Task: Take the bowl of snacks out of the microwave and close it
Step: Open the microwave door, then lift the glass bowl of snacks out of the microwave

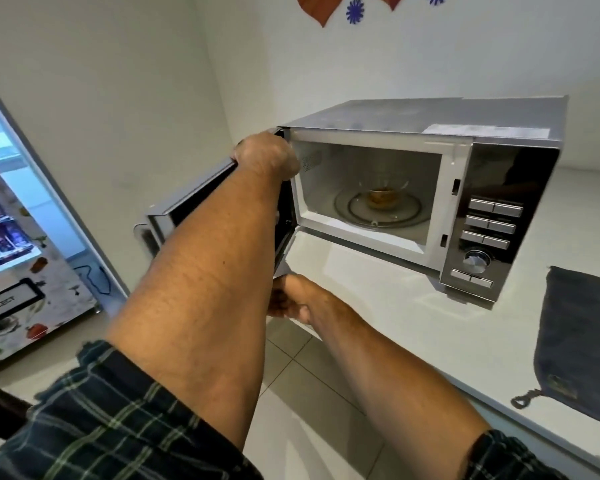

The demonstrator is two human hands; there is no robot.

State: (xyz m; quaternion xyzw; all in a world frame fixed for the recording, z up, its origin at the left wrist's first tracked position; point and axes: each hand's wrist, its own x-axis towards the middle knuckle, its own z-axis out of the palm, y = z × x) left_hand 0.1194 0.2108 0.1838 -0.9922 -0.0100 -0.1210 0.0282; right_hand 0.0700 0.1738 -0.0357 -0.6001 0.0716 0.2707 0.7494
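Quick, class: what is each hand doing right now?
Left hand: closed on the top edge of the open microwave door.
Right hand: at the counter edge below the door; grip unclear.

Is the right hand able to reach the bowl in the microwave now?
Probably yes: the door is swung open by the left hand, the bowl sits unobstructed, and the right hand looks empty.

microwave (pixel 430 133) door (pixel 187 209) open | left hand (pixel 267 157) grips door top | bowl (pixel 380 199) inside on turntable (pixel 378 213)

A white counter (pixel 388 306) is carrying two things — the open microwave (pixel 430 188) and, lying well apart, a grey cloth bag (pixel 579 341).
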